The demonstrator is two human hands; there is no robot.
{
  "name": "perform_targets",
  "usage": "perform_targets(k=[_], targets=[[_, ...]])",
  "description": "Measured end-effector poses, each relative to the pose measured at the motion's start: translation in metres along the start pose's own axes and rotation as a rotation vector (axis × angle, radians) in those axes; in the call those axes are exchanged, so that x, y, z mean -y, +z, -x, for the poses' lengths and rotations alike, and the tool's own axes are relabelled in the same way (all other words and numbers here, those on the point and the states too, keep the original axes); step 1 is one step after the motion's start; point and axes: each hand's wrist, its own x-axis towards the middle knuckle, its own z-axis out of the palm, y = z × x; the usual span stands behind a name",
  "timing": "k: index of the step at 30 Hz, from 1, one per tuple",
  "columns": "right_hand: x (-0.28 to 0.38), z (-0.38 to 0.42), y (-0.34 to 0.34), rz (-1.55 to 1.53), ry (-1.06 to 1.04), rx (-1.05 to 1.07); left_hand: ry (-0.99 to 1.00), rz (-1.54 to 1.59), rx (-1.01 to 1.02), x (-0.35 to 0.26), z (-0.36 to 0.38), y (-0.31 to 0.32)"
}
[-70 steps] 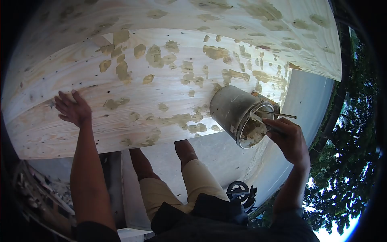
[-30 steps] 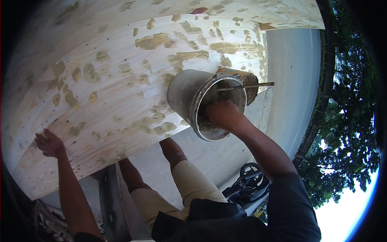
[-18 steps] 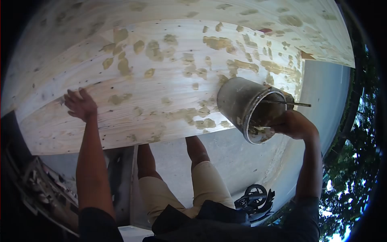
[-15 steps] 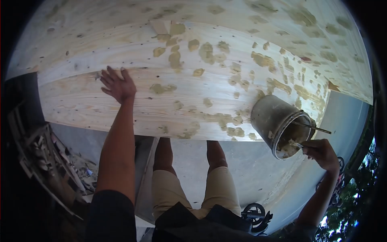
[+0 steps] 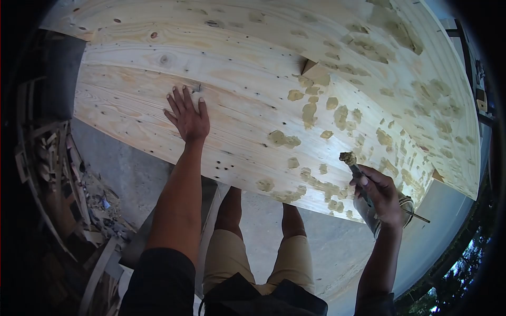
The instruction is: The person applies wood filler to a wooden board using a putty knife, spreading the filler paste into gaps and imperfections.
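My left hand (image 5: 191,120) lies flat with fingers spread on the pale wooden board (image 5: 237,116), close to a small dark mark. In my right hand (image 5: 382,195) is a putty knife (image 5: 357,169), pointing up and left, with a lump of brownish filler (image 5: 348,157) on its tip. The knife is above the board, apart from its surface. Behind my right hand and partly hidden by it stands the filler bucket (image 5: 366,211), at the board's near edge, with a thin stick (image 5: 420,216) jutting out to the right. Tan filler patches (image 5: 284,139) dot the board's right half.
A second wooden panel (image 5: 327,26) rises along the far side, also patched. A small wood block (image 5: 310,67) sits where the two meet. Scrap wood (image 5: 58,163) is piled on the floor at left. My legs (image 5: 227,210) are close to the board's near edge.
My right hand has lifted the putty knife out of the bucket, up and left over the board, with filler on it. The view has turned left; my left hand stays flat on the board.
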Motion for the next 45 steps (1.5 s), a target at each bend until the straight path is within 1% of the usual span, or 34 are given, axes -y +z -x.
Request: perform_targets(k=[1, 4, 6, 7, 9, 11, 14, 15, 17, 19, 22, 23, 25, 26, 27, 29, 30, 31, 33, 37, 39, 40, 42, 45], targets=[[-0.001, -0.019, 0.011, 0.014, 0.013, -0.003, 0.009, -0.012, -0.028, 0.001, 0.000, 0.000], [-0.009, -0.066, 0.036, 0.048, 0.026, -0.057, -0.008, -0.013, -0.012, 0.000, 0.001, -0.004], [-0.015, -0.091, 0.050, 0.120, -0.047, -0.067, -0.010, -0.008, -0.013, -0.001, -0.002, -0.005], [-0.013, -0.101, 0.056, 0.132, -0.046, -0.067, -0.005, -0.011, -0.015, -0.002, -0.003, -0.005], [-0.010, -0.115, 0.069, 0.253, -0.110, -0.098, -0.009, -0.011, -0.011, -0.002, -0.002, -0.006], [-0.011, -0.127, 0.078, 0.277, -0.114, -0.091, -0.003, -0.015, 0.000, -0.002, -0.003, -0.008], [-0.021, -0.148, 0.088, 0.400, -0.201, -0.104, -0.001, -0.016, 0.007, -0.003, -0.004, -0.009], [-0.024, -0.155, 0.091, 0.400, -0.198, -0.104, -0.001, -0.016, 0.010, -0.003, -0.004, -0.009], [-0.028, -0.168, 0.100, 0.457, -0.306, -0.153, -0.002, -0.010, 0.010, -0.002, -0.004, -0.009], [-0.016, -0.182, 0.113, 0.506, -0.320, -0.196, -0.007, -0.023, 0.024, -0.002, -0.005, -0.009], [0.004, -0.200, 0.132, 0.682, -0.245, -0.431, -0.009, -0.025, 0.032, -0.002, -0.005, -0.008], [0.008, -0.205, 0.136, 0.681, -0.241, -0.436, -0.011, -0.019, 0.027, -0.002, -0.005, -0.008], [0.014, -0.217, 0.142, 0.783, -0.185, -0.520, -0.011, -0.020, 0.035, -0.002, -0.005, -0.008], [0.009, -0.224, 0.144, 0.781, -0.228, -0.565, -0.016, -0.023, 0.041, -0.002, -0.005, -0.009], [0.007, -0.230, 0.146, 0.781, -0.222, -0.569, -0.011, -0.020, 0.045, -0.003, -0.005, -0.009], [0.004, -0.240, 0.151, 0.787, -0.296, -0.678, -0.014, -0.012, 0.045, -0.002, -0.005, -0.010], [0.007, -0.243, 0.154, 0.814, -0.267, -0.705, -0.012, -0.011, 0.046, -0.002, -0.006, -0.010], [0.006, -0.248, 0.154, 0.814, -0.265, -0.705, -0.017, -0.006, 0.059, -0.002, -0.006, -0.010], [0.002, -0.257, 0.156, 0.883, -0.287, -0.778, -0.018, -0.001, 0.075, -0.002, -0.006, -0.011], [0.001, -0.264, 0.159, 0.913, -0.218, -0.769, -0.021, 0.006, 0.083, -0.001, -0.006, -0.011], [0.008, -0.262, 0.161, 0.844, -0.149, -0.710, -0.016, 0.006, 0.085, -0.002, -0.007, -0.011], [0.014, -0.259, 0.160, 0.848, -0.148, -0.714, -0.018, 0.009, 0.086, -0.002, -0.007, -0.011], [0.027, -0.248, 0.158, 0.782, -0.024, -0.569, -0.024, 0.016, 0.085, -0.002, -0.006, -0.012], [0.037, -0.238, 0.148, 0.747, -0.010, -0.524, -0.028, 0.006, 0.089, -0.002, -0.008, -0.012]])
